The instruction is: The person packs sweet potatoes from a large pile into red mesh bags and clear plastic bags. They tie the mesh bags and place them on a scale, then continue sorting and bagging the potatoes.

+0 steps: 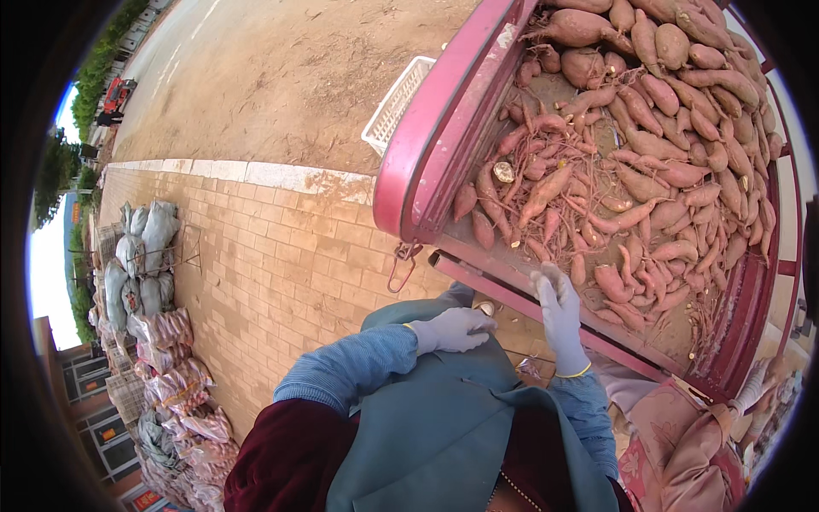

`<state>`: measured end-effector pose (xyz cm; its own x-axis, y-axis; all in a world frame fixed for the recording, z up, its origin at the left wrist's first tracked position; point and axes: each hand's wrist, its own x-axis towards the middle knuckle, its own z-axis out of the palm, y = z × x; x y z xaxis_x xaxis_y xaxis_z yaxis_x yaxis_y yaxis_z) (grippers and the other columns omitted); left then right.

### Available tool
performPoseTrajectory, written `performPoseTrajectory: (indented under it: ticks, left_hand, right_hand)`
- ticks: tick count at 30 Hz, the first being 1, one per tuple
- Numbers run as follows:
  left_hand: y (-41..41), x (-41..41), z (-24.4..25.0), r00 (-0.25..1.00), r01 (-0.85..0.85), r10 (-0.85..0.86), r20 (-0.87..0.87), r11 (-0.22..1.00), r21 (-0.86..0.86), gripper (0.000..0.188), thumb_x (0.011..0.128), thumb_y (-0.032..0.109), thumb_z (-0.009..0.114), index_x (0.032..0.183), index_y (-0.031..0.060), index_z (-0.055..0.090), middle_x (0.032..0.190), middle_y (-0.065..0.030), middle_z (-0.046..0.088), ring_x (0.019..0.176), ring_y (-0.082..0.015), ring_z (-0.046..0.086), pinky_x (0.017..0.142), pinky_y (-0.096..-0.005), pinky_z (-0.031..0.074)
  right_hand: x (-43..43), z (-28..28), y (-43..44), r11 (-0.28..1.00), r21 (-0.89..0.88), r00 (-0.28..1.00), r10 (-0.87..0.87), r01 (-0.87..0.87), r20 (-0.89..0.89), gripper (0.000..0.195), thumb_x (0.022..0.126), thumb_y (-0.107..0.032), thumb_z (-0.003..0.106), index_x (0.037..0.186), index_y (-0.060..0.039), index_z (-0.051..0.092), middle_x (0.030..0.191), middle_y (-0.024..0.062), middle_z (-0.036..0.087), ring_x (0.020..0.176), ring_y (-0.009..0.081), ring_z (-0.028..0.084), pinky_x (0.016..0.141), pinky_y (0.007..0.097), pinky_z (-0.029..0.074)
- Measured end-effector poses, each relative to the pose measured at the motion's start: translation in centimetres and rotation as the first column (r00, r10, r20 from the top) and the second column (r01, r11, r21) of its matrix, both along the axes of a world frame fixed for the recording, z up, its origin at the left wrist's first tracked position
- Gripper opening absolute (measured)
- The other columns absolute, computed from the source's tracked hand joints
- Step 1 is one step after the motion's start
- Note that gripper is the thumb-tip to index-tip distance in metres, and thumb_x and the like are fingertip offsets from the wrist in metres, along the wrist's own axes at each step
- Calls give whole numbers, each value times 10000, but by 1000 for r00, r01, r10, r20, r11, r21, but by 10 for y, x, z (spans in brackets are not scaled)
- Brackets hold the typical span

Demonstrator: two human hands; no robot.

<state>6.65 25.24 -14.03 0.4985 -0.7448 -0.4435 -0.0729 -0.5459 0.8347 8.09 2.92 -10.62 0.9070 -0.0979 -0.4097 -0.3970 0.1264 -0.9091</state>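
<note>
My left hand (455,329), in a pale grey glove, hovers over or rests on the blue-green apron (435,409) at my lap; which of the two I cannot tell. Nothing shows in its loosely spread fingers. At the open edge of a red cargo bed (486,269), my right hand (558,307), gloved alike, is raised with half-bent fingers and holds nothing visible. Just beyond it lie sweet potatoes (640,185), heaped highest at the far side. Thin, stringy roots (544,150) are mixed among the smaller ones. One cut sweet potato (503,171) shows a pale face.
A metal latch hook (403,265) hangs at the bed's corner. Behind the side wall stands a white plastic crate (400,105). Filled bags (179,384) are stacked on the brick paving (275,256) at left. Another person in pink floral clothing (684,448) is close on my right.
</note>
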Motion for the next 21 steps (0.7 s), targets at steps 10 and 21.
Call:
performPoseTrajectory:
  ticks: [10,21]
  left_hand:
    - [196,0,-29,493,-785,808,-322,573,237,284,880,167,609,1119,16,627,996,-70,666,910,-122,618,829,-266,491]
    - [368,251,-225,905,-423,387,180,757,498,388,834,309,563,1131,70,632,1053,-156,657,969,-330,624,862,-397,493]
  right_hand:
    - [198,165,142,914,-406,716,299,-23,631,524,877,-141,634,1334,6,425,1334,132,469,1256,208,433,1076,355,315]
    - [216,163,205,418,-908,935,327,-12,139,532,880,-147,461,1394,-33,379,1506,172,246,1409,297,203,1135,464,193]
